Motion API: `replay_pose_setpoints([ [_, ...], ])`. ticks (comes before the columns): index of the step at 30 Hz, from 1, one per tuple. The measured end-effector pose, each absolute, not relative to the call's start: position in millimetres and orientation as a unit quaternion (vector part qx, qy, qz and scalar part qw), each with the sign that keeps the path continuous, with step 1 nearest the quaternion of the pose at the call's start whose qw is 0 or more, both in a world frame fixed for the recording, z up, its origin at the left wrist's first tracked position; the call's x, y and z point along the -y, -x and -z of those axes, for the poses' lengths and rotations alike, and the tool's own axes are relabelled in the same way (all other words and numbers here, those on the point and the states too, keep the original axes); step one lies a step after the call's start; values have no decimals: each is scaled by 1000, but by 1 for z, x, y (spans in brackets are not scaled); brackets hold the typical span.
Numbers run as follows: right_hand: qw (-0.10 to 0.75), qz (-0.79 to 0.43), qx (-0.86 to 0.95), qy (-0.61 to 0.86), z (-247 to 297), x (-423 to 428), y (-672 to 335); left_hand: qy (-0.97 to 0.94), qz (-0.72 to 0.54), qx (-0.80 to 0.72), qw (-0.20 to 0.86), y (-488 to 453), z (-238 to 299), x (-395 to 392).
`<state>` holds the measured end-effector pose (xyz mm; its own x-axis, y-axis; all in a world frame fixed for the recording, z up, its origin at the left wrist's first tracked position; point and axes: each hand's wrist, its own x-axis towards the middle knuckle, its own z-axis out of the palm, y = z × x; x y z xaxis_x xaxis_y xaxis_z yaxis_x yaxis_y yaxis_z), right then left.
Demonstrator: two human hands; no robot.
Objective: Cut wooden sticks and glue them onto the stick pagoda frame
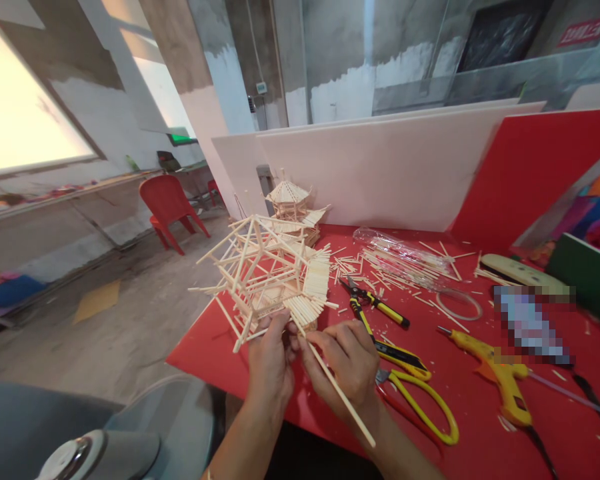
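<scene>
A half-open pavilion model made of thin wooden sticks (254, 273) stands at the near left corner of the red table. My left hand (271, 360) is closed on its lower front edge, just under a row of short sticks forming a roof panel. Between the thumb and fingers of my right hand (347, 363) is a long wooden stick (345, 401), slanting down toward me. Its upper end meets the roof panel beside my left fingertips. Exactly where the left fingers touch the model is partly hidden.
Right of my hands lie pliers (377, 303), a utility knife (403, 357), yellow-handled scissors (427, 403) and a yellow glue gun (495, 373). Loose sticks and a plastic bag (405, 257) lie behind. A second stick pavilion (289, 195) stands farther back. A flask (105, 453) is lower left.
</scene>
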<state>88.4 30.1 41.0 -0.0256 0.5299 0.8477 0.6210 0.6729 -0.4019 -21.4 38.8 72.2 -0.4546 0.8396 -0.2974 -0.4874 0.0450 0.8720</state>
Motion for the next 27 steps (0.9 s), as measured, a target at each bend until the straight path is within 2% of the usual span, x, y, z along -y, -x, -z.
replay_pose_setpoints([
  [11, 559, 27, 723, 406, -38, -32, -88, -171, -674, -517, 499, 22, -71, -41],
  [19, 597, -31, 707, 378, -52, -20, -94, -162, -663, -516, 517, 24, -75, -31],
  [27, 603, 53, 705, 370, -45, -29, -88, -165, -677, -507, 507, 28, -74, -34],
])
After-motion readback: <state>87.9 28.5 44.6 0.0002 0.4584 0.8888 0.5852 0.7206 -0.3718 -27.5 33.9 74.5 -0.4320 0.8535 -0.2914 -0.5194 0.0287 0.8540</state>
